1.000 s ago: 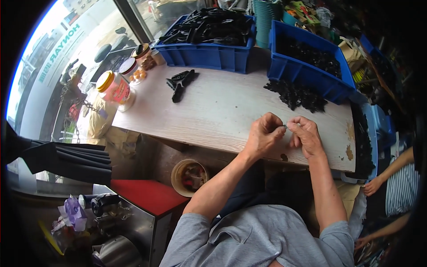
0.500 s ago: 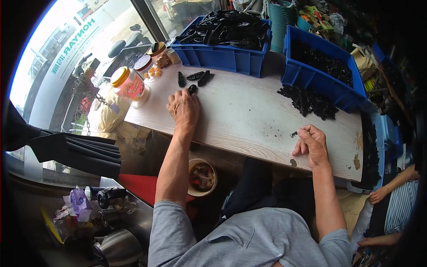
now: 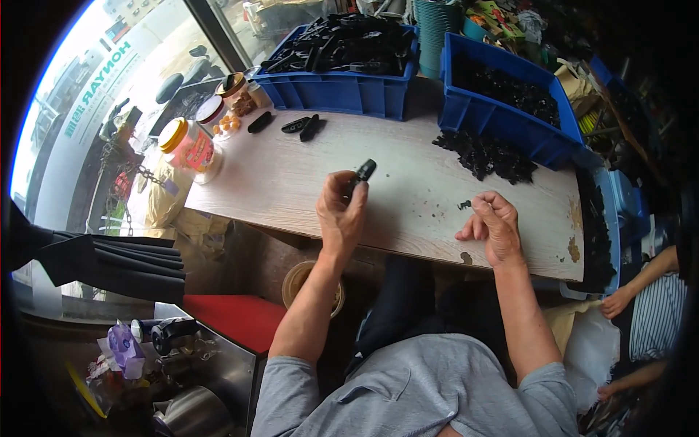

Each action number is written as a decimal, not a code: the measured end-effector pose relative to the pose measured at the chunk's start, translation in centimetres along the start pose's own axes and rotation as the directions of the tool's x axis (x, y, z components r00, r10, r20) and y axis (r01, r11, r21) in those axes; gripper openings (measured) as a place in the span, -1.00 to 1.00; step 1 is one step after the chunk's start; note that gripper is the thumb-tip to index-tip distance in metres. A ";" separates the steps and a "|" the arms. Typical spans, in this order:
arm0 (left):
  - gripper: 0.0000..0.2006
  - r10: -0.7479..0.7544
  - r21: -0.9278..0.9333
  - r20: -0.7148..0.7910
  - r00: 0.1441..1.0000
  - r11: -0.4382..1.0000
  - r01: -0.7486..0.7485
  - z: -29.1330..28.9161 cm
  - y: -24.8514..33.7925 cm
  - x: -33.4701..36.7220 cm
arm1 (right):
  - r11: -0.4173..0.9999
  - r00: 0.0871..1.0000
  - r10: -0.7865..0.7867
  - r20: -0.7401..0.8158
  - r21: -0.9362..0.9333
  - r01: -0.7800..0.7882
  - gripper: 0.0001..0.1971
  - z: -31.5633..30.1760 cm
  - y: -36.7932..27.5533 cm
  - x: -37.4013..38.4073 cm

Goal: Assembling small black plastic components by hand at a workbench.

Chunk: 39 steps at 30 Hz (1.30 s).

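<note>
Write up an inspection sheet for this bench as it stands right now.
Surface: pale wooden table, worn and chipped along its near edge.
Job's things: black plastic part held up in left hand; three like parts lying near the far edge.
Clutter: loose black pieces heaped by right blue bin; second blue bin full; yellow-lidded jar.
Grippers: right hand rests on table, appears empty.
Cables: nothing seen.
Surroundings: window left; another person's arm right.
</note>
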<state>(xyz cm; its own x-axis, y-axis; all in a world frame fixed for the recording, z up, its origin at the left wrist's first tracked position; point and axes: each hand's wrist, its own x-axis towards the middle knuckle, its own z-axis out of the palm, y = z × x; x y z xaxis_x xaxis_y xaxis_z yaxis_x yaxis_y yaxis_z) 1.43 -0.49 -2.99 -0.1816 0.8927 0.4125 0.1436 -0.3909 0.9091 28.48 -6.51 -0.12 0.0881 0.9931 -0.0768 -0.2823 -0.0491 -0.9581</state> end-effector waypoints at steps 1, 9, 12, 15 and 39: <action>-0.83 -0.062 -0.043 0.028 0.998 0.997 0.063 0.9 0.2 -1.1 | 1.000 1.000 -0.003 0.013 0.022 0.002 -0.87 0.5 0.0 -0.1; -0.79 -0.289 -0.391 0.422 0.859 0.797 0.460 8.3 4.7 -5.9 | 0.990 0.996 -0.083 -0.033 0.114 0.086 -0.89 1.0 0.4 -0.5; -0.79 -0.269 -0.433 0.468 0.842 0.761 0.484 9.2 4.9 -5.7 | 0.991 0.997 -0.062 -0.034 0.115 0.066 -0.89 0.6 0.3 -0.6; -0.79 -0.287 -0.418 0.512 0.810 0.740 0.527 9.7 4.7 -5.8 | 0.991 0.997 -0.068 -0.034 0.113 0.071 -0.89 0.5 0.5 -0.6; -0.92 -0.498 -0.450 0.501 0.707 0.547 0.705 9.0 6.4 -4.7 | 0.989 0.996 0.089 0.003 -0.117 -0.088 -0.70 1.6 -0.5 -0.9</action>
<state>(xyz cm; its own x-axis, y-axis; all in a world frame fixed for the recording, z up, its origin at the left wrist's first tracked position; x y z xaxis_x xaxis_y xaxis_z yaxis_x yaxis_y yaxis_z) 11.99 -5.11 0.37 0.2878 0.9386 -0.1902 -0.4876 0.3145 0.8145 27.06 -7.22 0.88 0.0595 0.9852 -0.1610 -0.1753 -0.1485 -0.9733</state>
